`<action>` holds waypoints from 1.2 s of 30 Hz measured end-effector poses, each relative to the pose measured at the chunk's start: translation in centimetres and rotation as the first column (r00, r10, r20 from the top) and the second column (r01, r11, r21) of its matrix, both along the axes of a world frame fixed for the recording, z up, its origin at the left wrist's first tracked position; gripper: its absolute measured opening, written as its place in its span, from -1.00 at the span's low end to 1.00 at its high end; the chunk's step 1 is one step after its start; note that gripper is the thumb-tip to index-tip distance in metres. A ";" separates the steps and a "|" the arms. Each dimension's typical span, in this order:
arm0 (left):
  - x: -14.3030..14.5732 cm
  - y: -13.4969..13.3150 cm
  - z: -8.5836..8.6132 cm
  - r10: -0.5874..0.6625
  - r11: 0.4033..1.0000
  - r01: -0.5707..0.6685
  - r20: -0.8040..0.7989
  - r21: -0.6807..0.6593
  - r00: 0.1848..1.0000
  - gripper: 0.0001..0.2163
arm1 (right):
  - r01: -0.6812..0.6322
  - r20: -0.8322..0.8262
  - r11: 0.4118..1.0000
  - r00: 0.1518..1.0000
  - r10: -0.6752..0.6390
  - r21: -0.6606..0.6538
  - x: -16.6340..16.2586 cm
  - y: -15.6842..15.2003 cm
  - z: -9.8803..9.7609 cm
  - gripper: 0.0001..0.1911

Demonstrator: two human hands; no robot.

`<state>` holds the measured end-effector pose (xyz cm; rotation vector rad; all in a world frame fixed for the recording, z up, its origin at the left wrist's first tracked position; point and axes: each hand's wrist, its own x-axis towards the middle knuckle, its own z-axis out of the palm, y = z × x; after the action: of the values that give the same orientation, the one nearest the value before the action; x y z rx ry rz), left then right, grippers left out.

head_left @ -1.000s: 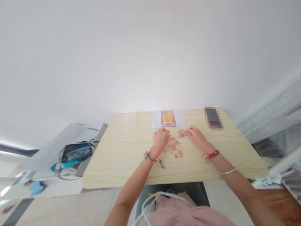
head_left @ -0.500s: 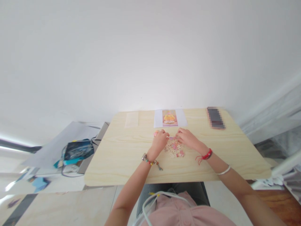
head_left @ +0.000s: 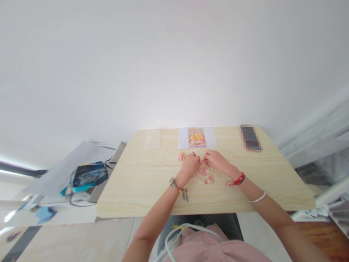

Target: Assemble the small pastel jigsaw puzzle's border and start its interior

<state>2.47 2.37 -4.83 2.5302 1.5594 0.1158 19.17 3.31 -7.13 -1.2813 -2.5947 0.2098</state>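
A loose heap of small jigsaw puzzle pieces (head_left: 204,174), pink and cream, lies on the wooden table. My left hand (head_left: 191,165) is at the heap's left upper edge, fingers bent together; whatever sits between them is too small to make out. Close by on the right, my right hand (head_left: 216,161) has its fingertips pinched at the heap's far edge, and what they hold is hidden. The fingertips of both hands nearly meet. A smaller cluster of orange and pink puzzle pieces (head_left: 181,156) lies just left of my left hand.
Behind the hands lies a white sheet with a printed yellow cartoon picture (head_left: 197,138). A clear plastic sleeve (head_left: 152,139) is at the table's back left, and a blurred phone (head_left: 250,137) at the back right. The wooden table (head_left: 131,189) meets a white wall.
My left hand has moved right, closer to my right hand, uncovering more of the small orange and pink cluster. My right hand has barely shifted.
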 end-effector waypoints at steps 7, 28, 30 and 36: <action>0.4 0.2 -1.0 0.002 1.000 -0.002 0.009 0.021 1.000 -0.80 | -0.002 0.090 1.000 0.996 -0.001 0.031 -0.4 0.0 0.5 -0.88; -1.5 0.1 1.6 0.075 0.995 -0.083 0.160 0.048 0.984 -0.86 | 0.043 -0.071 0.985 0.997 -0.032 0.169 -1.4 -0.1 1.8 -0.84; -0.8 0.5 1.6 0.050 0.997 -0.058 0.155 0.052 0.987 -0.86 | 0.069 -0.067 0.982 0.996 -0.058 0.175 -0.7 -0.1 1.7 -0.84; 3.6 2.5 1.1 -0.129 0.986 0.120 0.077 0.114 0.989 -0.80 | 0.158 -0.013 0.968 0.987 -0.158 0.194 3.7 0.2 1.0 -0.86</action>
<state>6.07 4.84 -3.77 2.6602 1.3965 0.2955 22.87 3.49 -6.08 -1.4071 -2.4289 -0.0725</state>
